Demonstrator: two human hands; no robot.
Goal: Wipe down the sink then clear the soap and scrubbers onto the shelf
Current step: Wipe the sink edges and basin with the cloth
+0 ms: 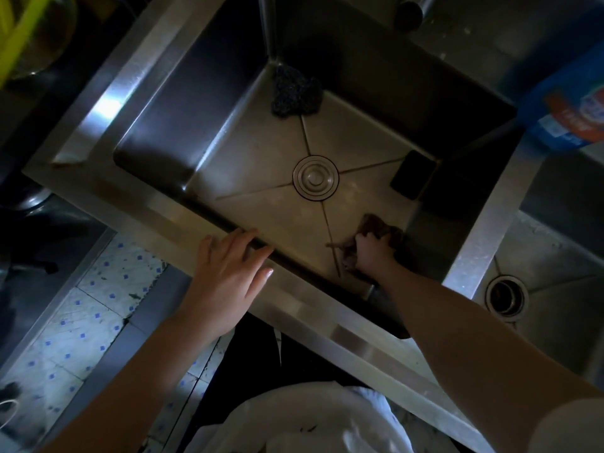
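A steel sink fills the middle of the head view, with a round drain at its centre. My right hand is down in the basin's near right corner, closed on a brown cloth pressed against the floor. My left hand lies flat on the sink's front rim, fingers spread, holding nothing. A dark steel-wool scrubber sits in the far corner of the basin. A dark rectangular sponge leans at the right wall. A blue soap bottle stands on the rim at the far right.
A tap spout hangs over the back rim. A second basin with its own drain lies to the right. A yellow-green rack is at the far left. Patterned floor tiles show below the counter.
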